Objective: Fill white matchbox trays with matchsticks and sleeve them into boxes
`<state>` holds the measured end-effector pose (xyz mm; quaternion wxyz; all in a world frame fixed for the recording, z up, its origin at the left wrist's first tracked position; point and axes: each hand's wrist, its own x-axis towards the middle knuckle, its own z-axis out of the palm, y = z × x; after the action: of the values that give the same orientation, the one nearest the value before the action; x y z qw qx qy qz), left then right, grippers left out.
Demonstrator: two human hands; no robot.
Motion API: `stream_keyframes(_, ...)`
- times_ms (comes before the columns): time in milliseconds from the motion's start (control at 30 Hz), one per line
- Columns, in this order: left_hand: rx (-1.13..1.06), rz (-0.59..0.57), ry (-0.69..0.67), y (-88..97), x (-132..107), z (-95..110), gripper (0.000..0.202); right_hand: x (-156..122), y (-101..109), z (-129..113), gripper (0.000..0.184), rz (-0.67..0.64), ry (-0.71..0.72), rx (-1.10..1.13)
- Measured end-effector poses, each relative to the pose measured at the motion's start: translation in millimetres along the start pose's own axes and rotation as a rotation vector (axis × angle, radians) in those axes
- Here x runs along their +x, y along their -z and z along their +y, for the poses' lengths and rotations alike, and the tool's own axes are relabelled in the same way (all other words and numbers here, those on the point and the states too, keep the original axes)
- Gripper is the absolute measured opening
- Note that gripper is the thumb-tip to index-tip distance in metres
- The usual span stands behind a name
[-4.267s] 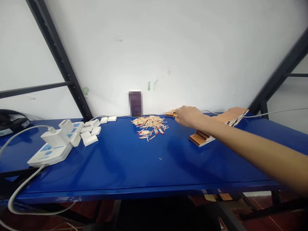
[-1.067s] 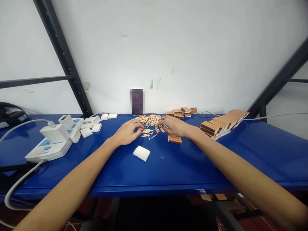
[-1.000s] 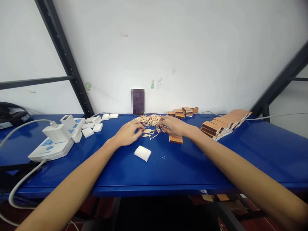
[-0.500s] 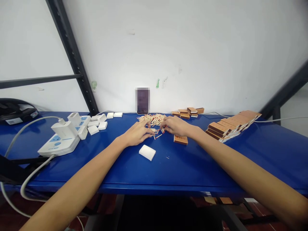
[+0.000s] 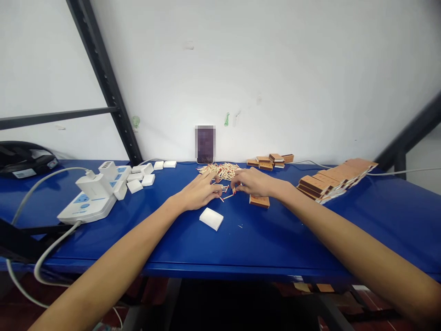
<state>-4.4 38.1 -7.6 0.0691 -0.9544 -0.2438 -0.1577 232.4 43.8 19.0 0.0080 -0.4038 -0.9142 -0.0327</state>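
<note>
Wooden matches with red tips lie in a heap (image 5: 223, 171) at the back middle of the blue table (image 5: 268, 248). Just in front of the heap, my left hand (image 5: 199, 192) curls its fingers and thumb round a few matches at the table surface. Facing it, my right hand (image 5: 254, 183) pinches some matches, their red tips showing below its fingers. One loose match (image 5: 228, 196) lies between the two hands. Nearer to me is a white matchbox tray (image 5: 211, 219), closed side up as far as I see. A brown matchbox (image 5: 259, 202) sits below my right wrist.
Several white trays (image 5: 142, 175) lie at left, beside a white power strip (image 5: 86, 209) with plugs and cables. A phone-like dark panel (image 5: 206, 145) leans on the wall. Brown matchboxes are stacked at the back (image 5: 270, 161) and in rows at right (image 5: 330, 181).
My fingers have shifted slightly among the matches. The loose match between my hands has turned and slid a little. The view has drifted slightly left.
</note>
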Motion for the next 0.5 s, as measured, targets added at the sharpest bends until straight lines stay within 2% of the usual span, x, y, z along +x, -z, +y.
stream_keyframes(367, -0.099, -0.008, 0.013, 12.5, -4.0, 7.7, 0.019, -3.4, -6.8, 7.1, 0.017, 0.039, 0.023, 0.07)
stream_keyframes(500, -0.1, -0.001, 0.048, 9.9, -5.4, 7.0, 0.017, -3.2, -10.1, 3.2, 0.015, 0.057, 0.023, 0.073)
